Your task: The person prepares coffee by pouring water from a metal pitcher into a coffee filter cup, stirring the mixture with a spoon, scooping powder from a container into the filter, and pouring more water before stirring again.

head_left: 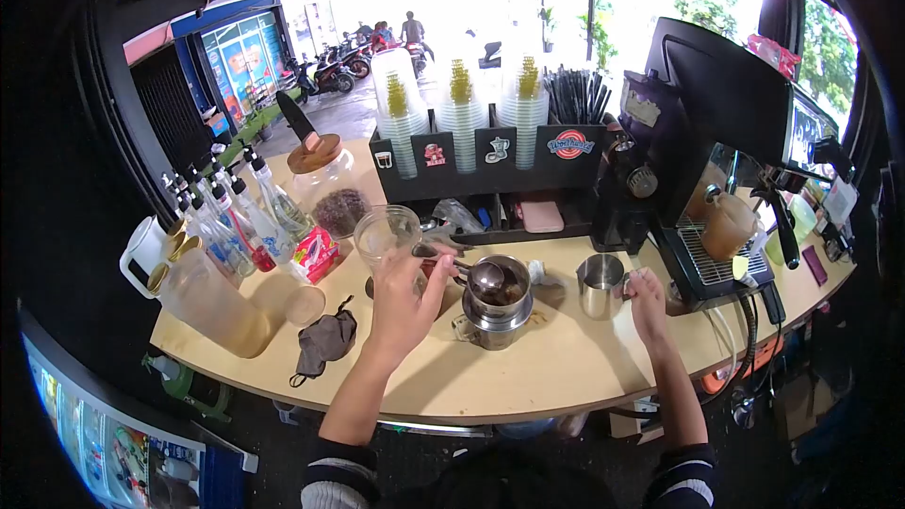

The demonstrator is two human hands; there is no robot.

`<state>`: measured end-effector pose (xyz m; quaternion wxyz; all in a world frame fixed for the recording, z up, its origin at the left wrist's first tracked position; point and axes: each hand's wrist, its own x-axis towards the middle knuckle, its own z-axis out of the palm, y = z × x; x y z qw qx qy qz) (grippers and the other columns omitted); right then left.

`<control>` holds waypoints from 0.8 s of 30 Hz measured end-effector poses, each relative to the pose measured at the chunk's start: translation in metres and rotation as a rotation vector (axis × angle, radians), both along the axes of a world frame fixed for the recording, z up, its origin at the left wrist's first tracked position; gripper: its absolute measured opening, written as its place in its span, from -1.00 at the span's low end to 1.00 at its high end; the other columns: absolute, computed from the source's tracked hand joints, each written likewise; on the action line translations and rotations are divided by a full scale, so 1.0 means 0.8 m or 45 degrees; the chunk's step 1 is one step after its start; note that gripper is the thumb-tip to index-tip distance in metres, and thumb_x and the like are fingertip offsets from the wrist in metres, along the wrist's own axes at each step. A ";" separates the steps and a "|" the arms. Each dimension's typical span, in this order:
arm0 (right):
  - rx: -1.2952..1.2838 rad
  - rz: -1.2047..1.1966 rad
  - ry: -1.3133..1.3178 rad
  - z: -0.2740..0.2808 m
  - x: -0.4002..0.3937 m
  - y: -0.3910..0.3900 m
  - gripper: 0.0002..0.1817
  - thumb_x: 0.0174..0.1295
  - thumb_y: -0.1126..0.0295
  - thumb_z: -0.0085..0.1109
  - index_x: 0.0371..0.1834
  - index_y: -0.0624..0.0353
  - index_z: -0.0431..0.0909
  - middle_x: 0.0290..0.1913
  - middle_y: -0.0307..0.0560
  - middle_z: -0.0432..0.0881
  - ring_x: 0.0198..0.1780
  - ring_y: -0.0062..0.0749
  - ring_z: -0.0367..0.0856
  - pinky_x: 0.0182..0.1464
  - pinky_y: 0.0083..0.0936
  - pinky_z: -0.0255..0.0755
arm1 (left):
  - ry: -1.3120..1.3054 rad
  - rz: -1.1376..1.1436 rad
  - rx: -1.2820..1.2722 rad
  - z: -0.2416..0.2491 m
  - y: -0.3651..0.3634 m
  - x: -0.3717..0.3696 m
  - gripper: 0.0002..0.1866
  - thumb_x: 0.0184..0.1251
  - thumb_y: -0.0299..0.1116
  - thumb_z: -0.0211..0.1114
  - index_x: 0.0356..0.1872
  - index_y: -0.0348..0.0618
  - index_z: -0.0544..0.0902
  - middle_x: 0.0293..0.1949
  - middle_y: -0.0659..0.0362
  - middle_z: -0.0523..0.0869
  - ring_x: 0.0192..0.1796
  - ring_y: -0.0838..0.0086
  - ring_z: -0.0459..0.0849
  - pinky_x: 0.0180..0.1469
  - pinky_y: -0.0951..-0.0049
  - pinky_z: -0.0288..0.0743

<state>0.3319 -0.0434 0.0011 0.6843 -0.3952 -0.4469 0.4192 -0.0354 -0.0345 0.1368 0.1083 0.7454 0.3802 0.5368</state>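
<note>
My left hand [410, 287] is closed on the handle of a metal spoon [486, 277], whose round bowl is over the open top of a metal pot [497, 319]. Dark contents show inside the pot. A clear plastic cup [386, 231] stands just behind my left hand. To the right, the fingers of my right hand [646, 294] are closed on the handle of a small steel pitcher [600, 285], which is upright on the wooden counter [528, 386]. A dark cloth pouch [326, 343] lies left of my left forearm.
Syrup bottles [236, 217], a plastic jug [212, 311] and a wooden-lidded jar [335, 193] stand at the left. A black organizer [471, 174] holds stacked cups and straws at the back. An espresso machine [726, 113] is at the right.
</note>
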 end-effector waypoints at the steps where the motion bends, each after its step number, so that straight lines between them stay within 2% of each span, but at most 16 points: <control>1: 0.002 0.001 -0.002 0.016 -0.006 -0.002 -0.79 0.38 0.35 0.01 -0.44 0.10 0.33 -0.52 -0.29 0.35 -0.38 -0.55 0.42 -0.23 -0.53 0.34 | -0.002 0.001 0.002 -0.002 0.000 0.000 -0.88 0.32 -0.42 0.20 -0.34 -0.22 0.66 -0.49 0.17 0.70 -0.44 0.45 0.62 -0.16 0.40 0.33; 3: 0.070 0.055 0.041 0.048 -0.019 -0.004 -0.81 0.37 0.40 0.02 -0.43 0.08 0.31 -0.49 -0.31 0.42 -0.42 -0.65 0.39 -0.27 -0.59 0.29 | -0.108 -0.086 -0.093 -0.005 0.000 -0.002 -0.86 0.32 -0.42 0.19 -0.31 -0.25 0.67 -0.45 0.15 0.74 -0.41 0.43 0.66 -0.15 0.39 0.40; 7: 0.107 0.076 -0.057 0.108 -0.043 0.001 -0.82 0.32 0.44 0.09 -0.42 0.10 0.31 -0.49 -0.30 0.43 -0.43 -0.64 0.42 -0.32 -0.60 0.33 | -0.155 -0.130 -0.113 -0.014 0.000 -0.003 -0.86 0.33 -0.42 0.19 -0.28 -0.26 0.67 -0.44 0.14 0.75 -0.41 0.41 0.68 -0.18 0.39 0.44; 10: 0.157 0.079 -0.128 0.146 -0.066 0.007 -0.79 0.24 0.51 0.19 -0.42 0.09 0.31 -0.50 -0.34 0.41 -0.47 -0.69 0.41 -0.41 -0.71 0.33 | -0.106 -0.133 -0.072 -0.015 0.000 -0.005 -0.86 0.33 -0.42 0.19 -0.28 -0.26 0.67 -0.44 0.15 0.75 -0.42 0.42 0.68 -0.17 0.40 0.43; 14: 0.233 0.134 -0.300 0.174 -0.079 0.023 -0.76 0.23 0.49 0.21 -0.42 0.09 0.28 -0.50 -0.41 0.33 -0.46 -0.79 0.37 -0.40 -0.74 0.34 | -0.112 -0.168 -0.072 -0.013 -0.001 -0.006 -0.86 0.34 -0.41 0.19 -0.27 -0.24 0.66 -0.42 0.16 0.75 -0.39 0.42 0.68 -0.13 0.40 0.42; 19: 0.220 0.171 -0.393 0.217 -0.120 0.020 -0.76 0.23 0.53 0.20 -0.41 0.11 0.28 -0.48 -0.43 0.30 -0.46 -0.85 0.33 -0.43 -0.80 0.36 | -0.095 -0.153 -0.052 -0.017 0.000 -0.007 -0.86 0.33 -0.39 0.19 -0.27 -0.21 0.66 -0.41 0.20 0.75 -0.39 0.44 0.68 -0.09 0.42 0.37; 22: 0.224 0.231 -0.487 0.227 -0.134 0.024 -0.75 0.22 0.55 0.21 -0.40 0.13 0.27 -0.47 -0.43 0.27 -0.45 -0.86 0.28 -0.38 -0.80 0.42 | -0.087 -0.162 -0.065 -0.014 0.000 -0.007 -0.86 0.34 -0.38 0.18 -0.27 -0.20 0.67 -0.40 0.22 0.75 -0.41 0.47 0.66 -0.10 0.43 0.32; 24: 0.235 0.240 -0.522 0.230 -0.141 0.028 -0.75 0.21 0.55 0.22 -0.41 0.13 0.27 -0.47 -0.43 0.26 -0.44 -0.86 0.24 -0.38 -0.81 0.39 | 0.040 -0.129 -0.030 -0.009 -0.002 -0.010 -0.82 0.37 -0.40 0.16 -0.27 -0.30 0.66 -0.38 0.10 0.75 -0.28 0.38 0.71 -0.10 0.38 0.47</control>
